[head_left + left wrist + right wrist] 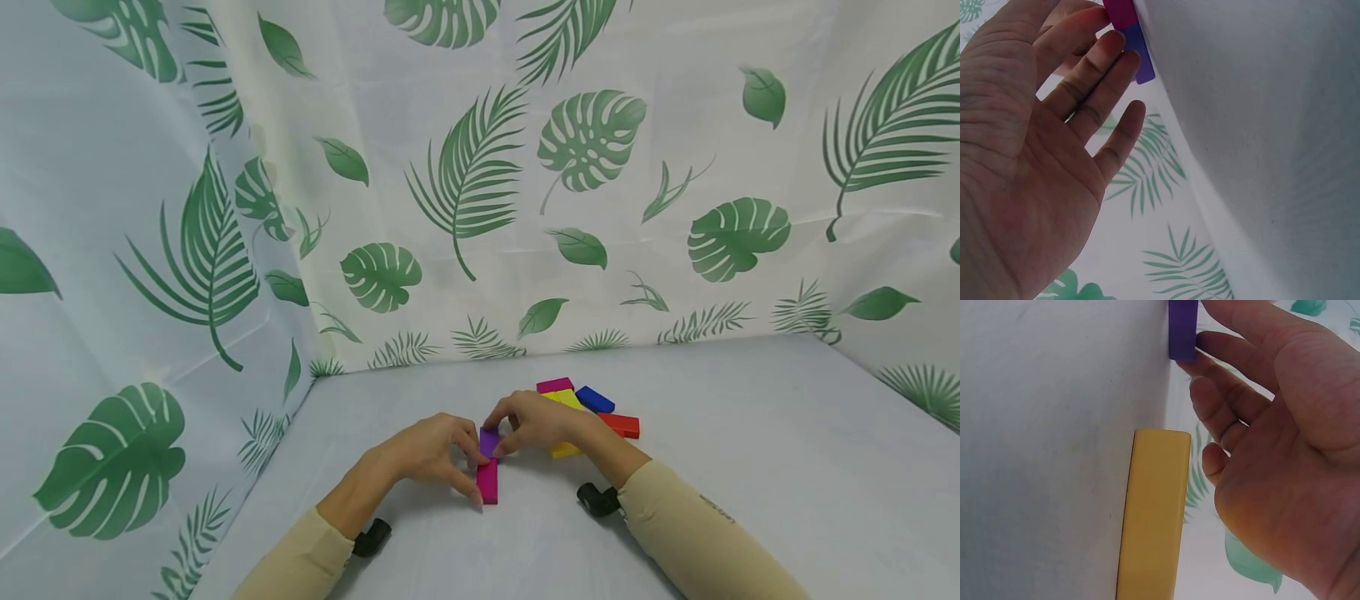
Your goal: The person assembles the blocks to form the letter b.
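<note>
Two flat blocks lie end to end on the table, a magenta block (487,486) nearer and a purple block (489,442) beyond it. My left hand (435,450) holds the magenta block between thumb and index finger, with its other fingers loosely extended. In the left wrist view the purple block (1138,55) meets the magenta block (1121,12). From the right, my right hand (542,419) pinches the purple block, its index finger at the far end and its thumb on the near right side. The right wrist view shows the purple block (1183,331) beside the fingers.
Right of the hands lie yellow blocks (564,397), a blue block (596,399), red blocks (619,425) and another magenta block (555,385), partly behind the right arm. The white table (750,467) meets a leaf-patterned cloth (660,167) at the back and sides.
</note>
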`<action>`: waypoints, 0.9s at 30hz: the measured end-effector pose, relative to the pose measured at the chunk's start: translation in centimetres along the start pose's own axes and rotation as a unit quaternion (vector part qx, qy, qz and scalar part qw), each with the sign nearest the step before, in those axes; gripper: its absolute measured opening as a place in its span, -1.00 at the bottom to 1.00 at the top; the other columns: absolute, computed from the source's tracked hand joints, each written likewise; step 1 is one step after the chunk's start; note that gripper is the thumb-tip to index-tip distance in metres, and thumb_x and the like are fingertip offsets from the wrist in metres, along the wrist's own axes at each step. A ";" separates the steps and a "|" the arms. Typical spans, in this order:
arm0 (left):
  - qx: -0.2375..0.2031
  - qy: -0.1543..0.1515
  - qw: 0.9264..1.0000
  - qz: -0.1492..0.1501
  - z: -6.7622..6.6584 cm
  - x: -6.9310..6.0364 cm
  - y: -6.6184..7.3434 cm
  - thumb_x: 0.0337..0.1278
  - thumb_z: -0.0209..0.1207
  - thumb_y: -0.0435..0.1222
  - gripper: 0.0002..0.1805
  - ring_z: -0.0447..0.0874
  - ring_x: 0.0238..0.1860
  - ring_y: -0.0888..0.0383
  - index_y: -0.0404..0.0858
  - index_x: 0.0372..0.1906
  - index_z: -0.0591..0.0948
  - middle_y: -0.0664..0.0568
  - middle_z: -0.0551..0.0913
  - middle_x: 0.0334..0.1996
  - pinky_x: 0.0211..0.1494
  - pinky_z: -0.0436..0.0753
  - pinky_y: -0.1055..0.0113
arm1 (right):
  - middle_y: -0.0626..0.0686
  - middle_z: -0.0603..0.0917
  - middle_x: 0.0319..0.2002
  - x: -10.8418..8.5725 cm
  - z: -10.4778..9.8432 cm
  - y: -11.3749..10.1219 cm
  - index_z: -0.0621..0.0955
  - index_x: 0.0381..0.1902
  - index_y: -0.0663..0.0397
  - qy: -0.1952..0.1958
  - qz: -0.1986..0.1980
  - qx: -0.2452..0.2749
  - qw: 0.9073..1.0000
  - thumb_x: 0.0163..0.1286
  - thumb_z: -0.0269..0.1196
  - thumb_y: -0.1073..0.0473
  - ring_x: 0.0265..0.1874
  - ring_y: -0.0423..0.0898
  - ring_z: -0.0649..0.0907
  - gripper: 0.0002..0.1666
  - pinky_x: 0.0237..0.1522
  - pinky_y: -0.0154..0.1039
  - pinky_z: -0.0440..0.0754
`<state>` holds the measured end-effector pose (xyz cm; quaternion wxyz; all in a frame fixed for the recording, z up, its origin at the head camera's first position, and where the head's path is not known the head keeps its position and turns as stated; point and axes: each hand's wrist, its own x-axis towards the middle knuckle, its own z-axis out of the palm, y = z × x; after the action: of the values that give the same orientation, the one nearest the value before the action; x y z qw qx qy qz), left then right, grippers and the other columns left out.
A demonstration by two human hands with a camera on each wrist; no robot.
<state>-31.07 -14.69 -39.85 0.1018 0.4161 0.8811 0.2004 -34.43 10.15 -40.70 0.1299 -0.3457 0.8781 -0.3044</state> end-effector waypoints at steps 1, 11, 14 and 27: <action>-0.001 0.000 1.000 -0.001 0.0 0.0 0.0 -0.28 0.61 0.22 -0.45 0.65 -0.09 0.29 0.05 -0.11 0.86 0.33 0.68 -0.20 -0.06 0.62 0.44 | -0.16 0.75 -0.03 0.0 0.0 0.0 0.74 0.20 -0.12 0.000 -0.001 0.000 1.000 0.28 0.51 0.01 -0.03 -0.08 0.58 -0.49 -0.12 -0.18 0.60; 0.000 0.006 1.000 0.011 0.0 0.0 0.0 -0.30 0.60 0.25 -0.46 0.59 -0.01 0.31 0.11 -0.13 0.85 0.35 0.63 -0.13 0.03 0.64 0.35 | -0.18 0.75 -0.05 -0.1 -0.1 -0.2 0.74 0.19 -0.14 -0.003 0.004 0.010 1.000 0.29 0.51 0.02 -0.01 -0.04 0.57 -0.50 -0.09 -0.15 0.58; 0.005 0.010 1.000 0.018 0.0 0.0 0.0 -0.30 0.59 0.27 -0.46 0.55 0.06 0.35 0.13 -0.13 0.84 0.35 0.61 -0.05 0.15 0.63 0.30 | -0.18 0.75 -0.05 -0.2 -0.1 -0.3 0.74 0.18 -0.15 -0.004 0.005 0.011 1.000 0.29 0.51 0.02 -0.01 -0.04 0.57 -0.51 -0.09 -0.15 0.57; 0.019 0.006 1.000 -0.003 0.0 -0.1 0.4 -0.28 0.58 0.27 -0.43 0.51 0.41 0.18 0.16 -0.07 0.83 0.26 0.64 0.29 0.46 0.51 0.06 | -0.17 0.75 -0.13 -0.3 -0.1 -0.1 0.74 0.18 -0.19 -0.009 0.000 0.016 1.000 0.29 0.51 0.06 -0.15 -0.10 0.60 -0.52 -0.24 -0.23 0.57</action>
<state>-30.71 -14.52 -39.64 0.0891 0.4137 0.8868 0.1858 -34.24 10.31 -40.58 0.1434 -0.3462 0.8720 -0.3151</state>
